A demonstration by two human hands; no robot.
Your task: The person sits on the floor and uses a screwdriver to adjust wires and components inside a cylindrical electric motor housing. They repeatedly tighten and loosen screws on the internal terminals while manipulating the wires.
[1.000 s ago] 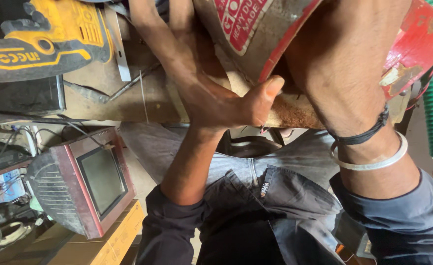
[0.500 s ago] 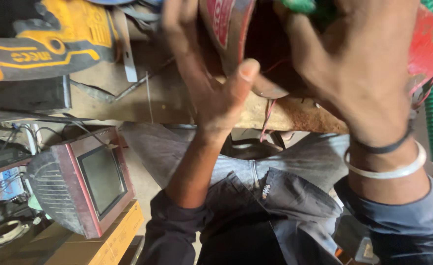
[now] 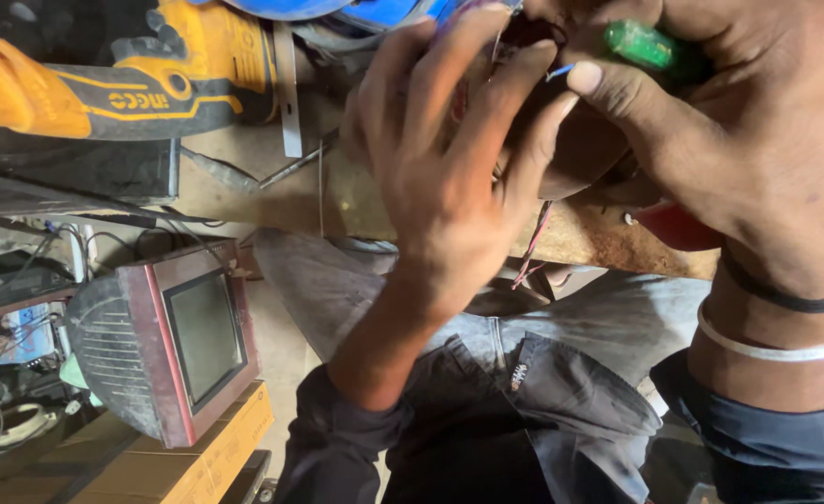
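Both hands' grip closes around a dark rounded part (image 3: 570, 149) above the desk (image 3: 384, 201), left hand (image 3: 449, 177) cupping it, right hand (image 3: 767, 140) pinching a green-handled screwdriver (image 3: 640, 42) against it.

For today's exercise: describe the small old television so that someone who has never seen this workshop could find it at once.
Start at the wooden workbench and drop below its front edge, left of the person's knees. There the small television sits tilted on a yellowish box. Its dark red frame, dark screen and ribbed grey back set it apart from the wires and clutter beside it.

Green-handled screwdriver (image 3: 643, 43), tilted, gripped
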